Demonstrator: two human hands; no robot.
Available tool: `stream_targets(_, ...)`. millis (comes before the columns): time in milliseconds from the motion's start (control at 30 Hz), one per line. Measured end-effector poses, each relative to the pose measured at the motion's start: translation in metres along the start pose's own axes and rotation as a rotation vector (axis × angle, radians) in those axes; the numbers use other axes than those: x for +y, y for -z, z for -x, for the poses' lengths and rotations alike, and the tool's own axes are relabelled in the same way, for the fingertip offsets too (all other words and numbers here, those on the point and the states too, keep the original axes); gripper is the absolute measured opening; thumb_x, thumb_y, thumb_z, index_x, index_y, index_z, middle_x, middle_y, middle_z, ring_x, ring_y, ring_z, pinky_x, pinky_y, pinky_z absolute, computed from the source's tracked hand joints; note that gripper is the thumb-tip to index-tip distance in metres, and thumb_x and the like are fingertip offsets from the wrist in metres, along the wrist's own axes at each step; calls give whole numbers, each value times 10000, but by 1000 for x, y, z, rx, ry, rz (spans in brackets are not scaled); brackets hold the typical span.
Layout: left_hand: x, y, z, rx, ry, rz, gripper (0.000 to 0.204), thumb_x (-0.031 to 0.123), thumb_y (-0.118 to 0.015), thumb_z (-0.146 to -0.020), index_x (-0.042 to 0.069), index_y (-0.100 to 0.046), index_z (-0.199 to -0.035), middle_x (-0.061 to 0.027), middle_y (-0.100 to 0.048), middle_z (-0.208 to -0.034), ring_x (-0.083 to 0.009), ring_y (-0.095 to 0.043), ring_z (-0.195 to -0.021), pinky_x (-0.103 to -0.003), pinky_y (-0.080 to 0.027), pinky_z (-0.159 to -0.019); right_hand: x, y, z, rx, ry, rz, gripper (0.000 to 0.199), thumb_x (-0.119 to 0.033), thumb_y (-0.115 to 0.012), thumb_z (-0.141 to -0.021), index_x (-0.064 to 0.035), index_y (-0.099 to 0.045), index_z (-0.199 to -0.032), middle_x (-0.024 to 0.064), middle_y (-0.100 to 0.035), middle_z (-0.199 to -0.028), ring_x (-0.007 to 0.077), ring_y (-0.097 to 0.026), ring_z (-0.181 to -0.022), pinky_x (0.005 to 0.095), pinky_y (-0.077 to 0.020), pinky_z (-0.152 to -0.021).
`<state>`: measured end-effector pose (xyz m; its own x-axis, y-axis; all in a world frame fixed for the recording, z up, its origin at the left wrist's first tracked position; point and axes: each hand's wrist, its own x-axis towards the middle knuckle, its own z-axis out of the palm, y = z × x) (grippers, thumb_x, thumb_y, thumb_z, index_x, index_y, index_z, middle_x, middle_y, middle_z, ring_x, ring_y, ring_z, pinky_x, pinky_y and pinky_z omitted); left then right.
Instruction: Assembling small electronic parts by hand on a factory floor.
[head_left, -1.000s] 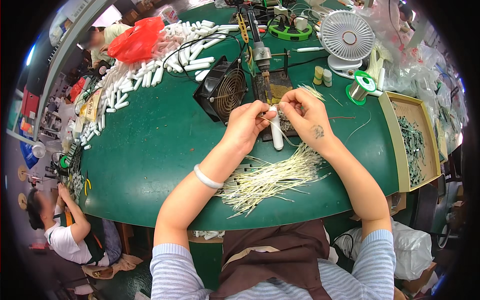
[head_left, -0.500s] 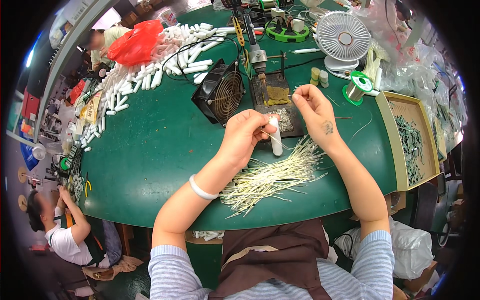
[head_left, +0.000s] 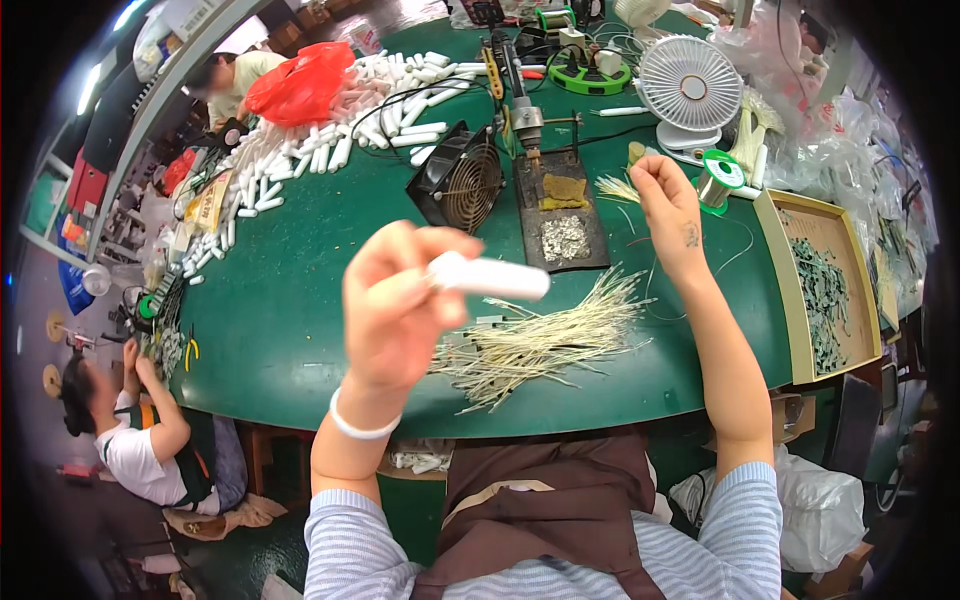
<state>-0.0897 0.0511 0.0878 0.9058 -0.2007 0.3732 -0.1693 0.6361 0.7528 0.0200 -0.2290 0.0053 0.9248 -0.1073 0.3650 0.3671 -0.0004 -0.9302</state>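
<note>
My left hand (head_left: pixel 385 305), blurred by motion, is raised over the near part of the table. Its fingers are closed on one end of a white cylinder (head_left: pixel 505 279), which points to the right and is also blurred. Farther right, my right hand (head_left: pixel 668 205) is held up with thumb and fingertips pinched together. What they grip, if anything, is too small to make out. A few pale strands (head_left: pixel 617 188) show beside those fingertips. Between and below my hands lies a loose pile of pale thin wires (head_left: pixel 545 345) on the green table (head_left: pixel 290 350).
A soldering iron (head_left: pixel 524 120) stands over a dark tray with a yellow sponge (head_left: pixel 564 192). Left of it is a black fan (head_left: pixel 458 178); many white cylinders heap beyond. A white fan (head_left: pixel 690 85), a solder spool (head_left: pixel 720 180) and a box of small green parts (head_left: pixel 820 290) are rightward.
My left hand has come back left and up from the tray, tipping the white cylinder from upright to nearly level. My right hand has moved slightly right, away from the tray.
</note>
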Motion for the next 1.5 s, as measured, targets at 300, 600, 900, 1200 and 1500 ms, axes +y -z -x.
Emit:
stream_targets(300,94,52,150,-317,597,-774,117,-13,-725,-738,-27,-609,-729,-227,-701,-880,-219,-719,-660,-296,-558,-572,-11,-6,16,-132,31,105,111,-160,-582,-972,-51,-562,-966,-81,-455,-804,2,-375,-697,172,-290,-593)
stream_targets(600,104,80,147,194,566,-1647,154,123,-723,-802,-16,-660,-824,-100,-604,-633,-123,-556,-535,-287,-437,-506,-25,-21,30,-233,-40,140,61,-46,-593,-917,-28,-548,-954,-64,-429,-812,19,-371,-722,177,-315,-643)
stream_targets(900,23,250,-126,17,-351,-1851,141,12,-577,-864,30,-660,-976,-160,-645,-951,-355,-631,-889,-414,-506,-778,-23,-31,38,-231,75,311,91,49,-603,-862,-17,-565,-912,-91,-314,-691,5,-274,-607,189,-226,-518)
stream_targets(1200,-19,320,-243,-137,-143,-2213,192,8,-646,-749,109,-733,-887,-124,-626,-936,-324,-617,-963,-428,-519,-807,-17,-25,30,-182,2,322,78,58,-626,-838,0,-596,-881,-44,-361,-681,37,-299,-588,215,-262,-505)
stream_targets(1500,-1,315,-221,-42,-421,-2025,144,109,-681,-731,74,-592,-838,-131,-638,-788,-327,-640,-783,-447,-508,-709,-16,-29,30,-211,70,344,80,70,-603,-853,-1,-577,-879,-72,-354,-686,11,-290,-592,190,-248,-512)
